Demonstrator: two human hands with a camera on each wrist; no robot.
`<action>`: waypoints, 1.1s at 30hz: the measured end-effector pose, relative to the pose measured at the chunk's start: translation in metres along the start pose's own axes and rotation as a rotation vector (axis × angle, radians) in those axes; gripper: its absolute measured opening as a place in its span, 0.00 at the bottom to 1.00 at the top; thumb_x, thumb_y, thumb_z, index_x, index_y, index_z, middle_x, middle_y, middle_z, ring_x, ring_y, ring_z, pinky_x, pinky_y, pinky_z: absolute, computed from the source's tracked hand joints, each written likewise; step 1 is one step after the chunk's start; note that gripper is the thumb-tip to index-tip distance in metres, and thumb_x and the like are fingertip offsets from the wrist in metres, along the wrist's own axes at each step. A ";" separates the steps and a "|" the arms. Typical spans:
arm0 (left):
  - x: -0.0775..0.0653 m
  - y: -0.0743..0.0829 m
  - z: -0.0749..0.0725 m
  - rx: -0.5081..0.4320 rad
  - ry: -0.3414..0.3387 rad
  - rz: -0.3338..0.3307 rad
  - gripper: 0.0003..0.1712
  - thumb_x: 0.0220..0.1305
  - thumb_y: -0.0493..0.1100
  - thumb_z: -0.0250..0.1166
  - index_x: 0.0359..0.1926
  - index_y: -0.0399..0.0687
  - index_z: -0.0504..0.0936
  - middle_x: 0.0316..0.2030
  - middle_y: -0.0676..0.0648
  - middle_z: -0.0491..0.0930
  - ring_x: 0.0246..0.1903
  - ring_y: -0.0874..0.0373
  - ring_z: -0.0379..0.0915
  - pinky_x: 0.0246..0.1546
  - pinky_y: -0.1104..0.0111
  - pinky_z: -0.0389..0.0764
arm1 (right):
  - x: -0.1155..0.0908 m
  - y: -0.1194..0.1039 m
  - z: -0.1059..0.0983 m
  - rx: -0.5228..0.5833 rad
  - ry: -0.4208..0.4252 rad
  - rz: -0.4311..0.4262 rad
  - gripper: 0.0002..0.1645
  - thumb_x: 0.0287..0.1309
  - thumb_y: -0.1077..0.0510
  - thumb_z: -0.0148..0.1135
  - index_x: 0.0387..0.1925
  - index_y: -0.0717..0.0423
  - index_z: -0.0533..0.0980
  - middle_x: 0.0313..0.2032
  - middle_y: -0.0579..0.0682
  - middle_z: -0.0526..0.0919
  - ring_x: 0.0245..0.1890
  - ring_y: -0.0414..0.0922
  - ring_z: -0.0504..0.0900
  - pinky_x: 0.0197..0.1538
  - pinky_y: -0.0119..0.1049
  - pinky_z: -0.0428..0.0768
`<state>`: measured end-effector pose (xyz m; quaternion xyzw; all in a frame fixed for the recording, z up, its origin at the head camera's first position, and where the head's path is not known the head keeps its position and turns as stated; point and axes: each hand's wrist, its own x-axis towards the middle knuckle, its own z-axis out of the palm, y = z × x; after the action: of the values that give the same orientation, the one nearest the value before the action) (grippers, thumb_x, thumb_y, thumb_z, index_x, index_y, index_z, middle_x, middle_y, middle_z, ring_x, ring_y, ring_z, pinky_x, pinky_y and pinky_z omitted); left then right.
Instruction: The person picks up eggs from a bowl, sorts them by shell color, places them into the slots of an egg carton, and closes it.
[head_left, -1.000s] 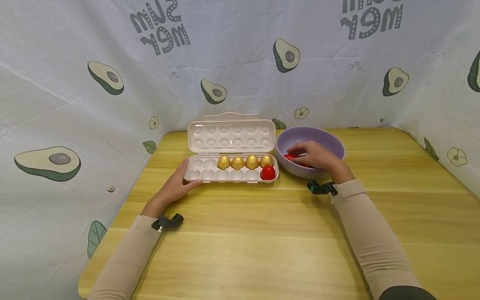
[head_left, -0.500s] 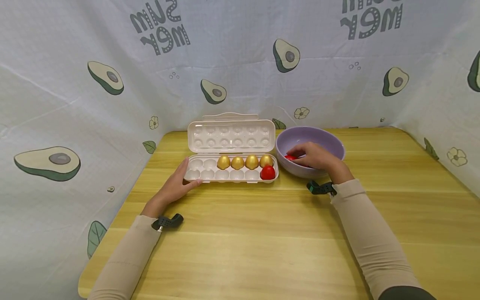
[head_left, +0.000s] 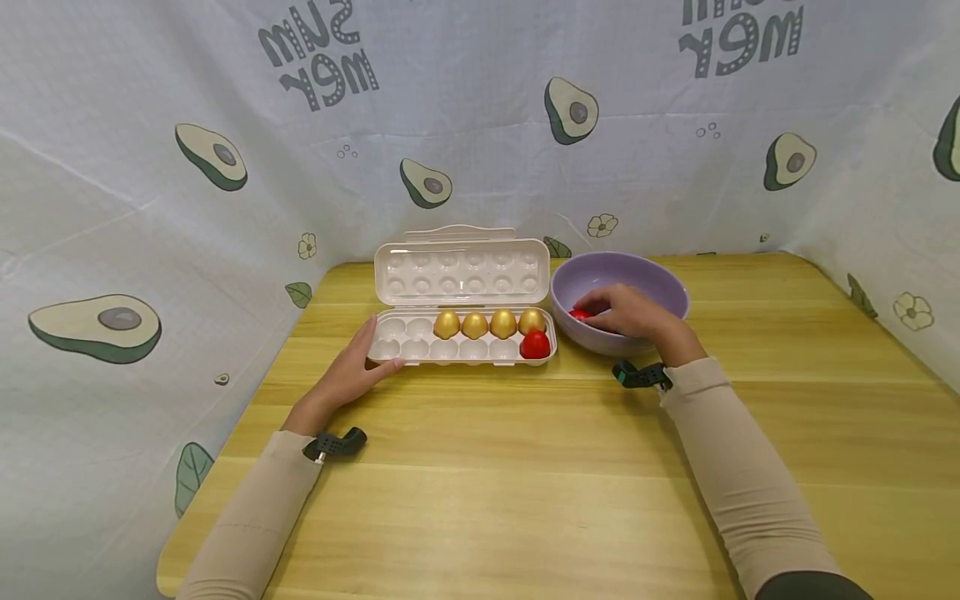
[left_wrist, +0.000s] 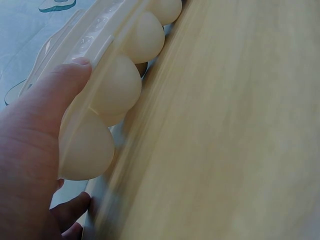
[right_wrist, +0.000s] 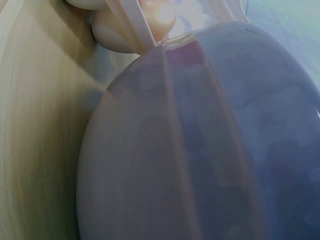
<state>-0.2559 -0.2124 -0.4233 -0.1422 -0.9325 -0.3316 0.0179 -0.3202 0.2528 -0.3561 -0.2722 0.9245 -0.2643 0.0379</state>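
Note:
A cream egg carton [head_left: 420, 351] lies with its lid [head_left: 461, 275] raised. Several gold eggs [head_left: 475, 325] fill the right part of its back row, and one red egg [head_left: 536, 344] sits in the front row's right end cup. My left hand [head_left: 347, 375] grips the carton's left end; in the left wrist view the thumb [left_wrist: 55, 92] lies along the rim. Inside the purple bowl [head_left: 660, 283], my right hand [head_left: 630, 311] holds a red egg [head_left: 580, 314], partly covered by the fingers. The right wrist view shows mainly the bowl's outer wall [right_wrist: 130, 165], not the fingers.
Carton and bowl stand side by side near the back of the wooden table [head_left: 480, 483], their edges close together. A white cloth [head_left: 480, 108] printed with avocados hangs behind the table and along its sides.
Within the bowl, my right hand has shifted very slightly and less red shows beneath its fingers. The left hand and the carton stay where they were.

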 end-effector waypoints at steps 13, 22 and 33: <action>0.001 0.001 0.001 -0.011 -0.001 0.000 0.59 0.62 0.64 0.61 0.76 0.40 0.37 0.76 0.42 0.38 0.73 0.45 0.37 0.70 0.49 0.46 | 0.000 0.000 0.001 -0.015 0.008 0.001 0.15 0.60 0.62 0.63 0.48 0.61 0.82 0.43 0.53 0.85 0.42 0.49 0.79 0.50 0.46 0.74; 0.000 0.001 0.000 -0.029 0.000 0.003 0.59 0.62 0.63 0.62 0.76 0.40 0.36 0.76 0.42 0.38 0.74 0.46 0.36 0.71 0.50 0.45 | 0.000 0.000 0.001 0.005 0.017 -0.011 0.14 0.61 0.62 0.62 0.47 0.60 0.82 0.41 0.52 0.85 0.41 0.48 0.79 0.48 0.43 0.74; 0.000 0.001 0.000 -0.022 0.003 -0.001 0.59 0.62 0.63 0.62 0.76 0.40 0.37 0.76 0.42 0.38 0.74 0.46 0.36 0.71 0.50 0.45 | -0.001 0.000 0.001 0.010 0.016 -0.008 0.14 0.61 0.62 0.62 0.48 0.60 0.82 0.42 0.52 0.85 0.41 0.48 0.79 0.48 0.43 0.74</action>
<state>-0.2551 -0.2116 -0.4226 -0.1413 -0.9289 -0.3418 0.0174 -0.3193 0.2527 -0.3570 -0.2733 0.9223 -0.2714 0.0308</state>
